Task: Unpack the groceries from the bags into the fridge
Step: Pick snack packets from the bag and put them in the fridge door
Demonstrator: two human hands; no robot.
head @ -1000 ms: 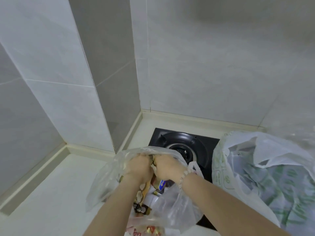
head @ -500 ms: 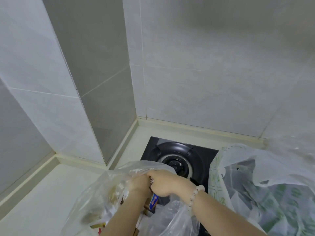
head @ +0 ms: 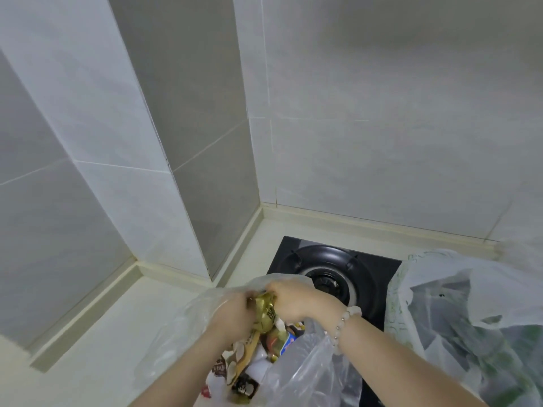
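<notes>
Clear bag (head: 176, 327) sits on the table (head: 88, 333), mouth open, groceries inside. Left hand (head: 232, 312) and right hand (head: 296, 301) each have a closed grip on the gold packet (head: 264, 314) at the mouth. Recommended: lift straight up, clear of the plastic. Second bag (head: 470, 318) stands to the right.

The packet (head: 264, 314) is gold; the stove (head: 367, 268) is black.

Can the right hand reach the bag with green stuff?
Probably, once free: the right hand grips a gold packet with the left hand, but the bag sits just beside that arm, nothing between.
</notes>
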